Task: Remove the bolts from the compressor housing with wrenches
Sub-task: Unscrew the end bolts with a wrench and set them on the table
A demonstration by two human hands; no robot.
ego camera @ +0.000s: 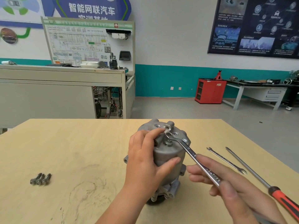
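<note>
L hand (145,157) grips housing (168,152), wrench (192,155) prob. on bolt (168,142)

White/teal wall (169,46), red cabinet (210,90), grey floor (210,113).

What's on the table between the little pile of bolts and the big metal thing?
Nothing. In the head view, only bare wooden table lies between the removed bolts and the compressor housing, until the left hand gripping the housing.
</note>
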